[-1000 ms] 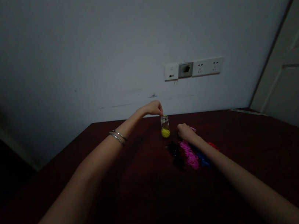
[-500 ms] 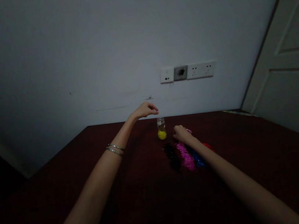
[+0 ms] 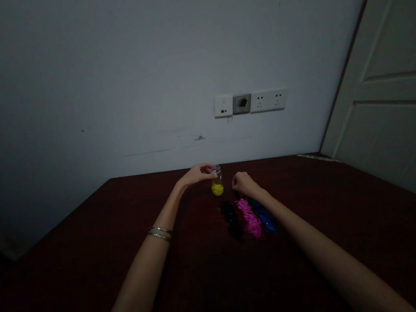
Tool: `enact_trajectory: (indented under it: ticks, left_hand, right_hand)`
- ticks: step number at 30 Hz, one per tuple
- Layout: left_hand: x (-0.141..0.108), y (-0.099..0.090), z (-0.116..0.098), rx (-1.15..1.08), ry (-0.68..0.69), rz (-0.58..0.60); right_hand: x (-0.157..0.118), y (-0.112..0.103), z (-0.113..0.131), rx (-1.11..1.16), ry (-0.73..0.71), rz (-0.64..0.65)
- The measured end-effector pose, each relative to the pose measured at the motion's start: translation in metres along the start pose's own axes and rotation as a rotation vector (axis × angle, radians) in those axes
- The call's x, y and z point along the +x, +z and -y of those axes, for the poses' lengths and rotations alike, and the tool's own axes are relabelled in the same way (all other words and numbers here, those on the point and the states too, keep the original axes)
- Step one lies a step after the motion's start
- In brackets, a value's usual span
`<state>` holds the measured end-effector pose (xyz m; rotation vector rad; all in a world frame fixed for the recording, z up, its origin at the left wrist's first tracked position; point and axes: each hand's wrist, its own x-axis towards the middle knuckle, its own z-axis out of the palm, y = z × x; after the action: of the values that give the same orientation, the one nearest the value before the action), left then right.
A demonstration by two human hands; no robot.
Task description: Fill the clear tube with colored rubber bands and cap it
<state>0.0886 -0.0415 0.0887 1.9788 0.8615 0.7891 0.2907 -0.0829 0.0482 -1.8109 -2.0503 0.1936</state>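
Note:
A small clear glass jar (image 3: 217,181) with bright yellow pieces in its bottom stands upright on the table. My left hand (image 3: 198,174) comes at it from the left, thumb and fingers closed about its upper part. Just right of the jar, my right hand (image 3: 245,184) is held with its fingers curled together; whatever they may hold is too small or hidden. Below that hand lie a black heap (image 3: 232,218), a pink heap (image 3: 250,218) of thin, band-like pieces, and a blue heap (image 3: 265,215) partly covered by my right forearm.
The dark red-brown table (image 3: 194,282) runs back to a pale wall (image 3: 143,82). Sockets and switches (image 3: 249,102) sit on the wall above it. On the right is a panelled door (image 3: 391,114), with a flat strip (image 3: 318,157) near the table's far right corner.
My left hand has come down from above the jar to its side and closed on it. My right hand has stayed curled near the jar. The whole view has turned slightly right.

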Motion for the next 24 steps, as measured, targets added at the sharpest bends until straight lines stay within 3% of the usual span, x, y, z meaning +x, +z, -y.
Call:
enact_trajectory:
  ticks: [12,18,24]
  left_hand:
    - [0.000,0.018,0.024,-0.059,0.005,0.049]
    - [-0.008,0.004,0.032,-0.189,-0.077,0.065]
    - [-0.022,-0.014,0.048,-0.151,-0.178,-0.036]
  right_hand:
    - [-0.009,-0.056,0.021,0.572,-0.006,-0.149]
    - [-0.010,-0.088,0.041,0.690,-0.085,-0.143]
    - [0.010,-0.083,0.055,0.599,-0.091,-0.008]
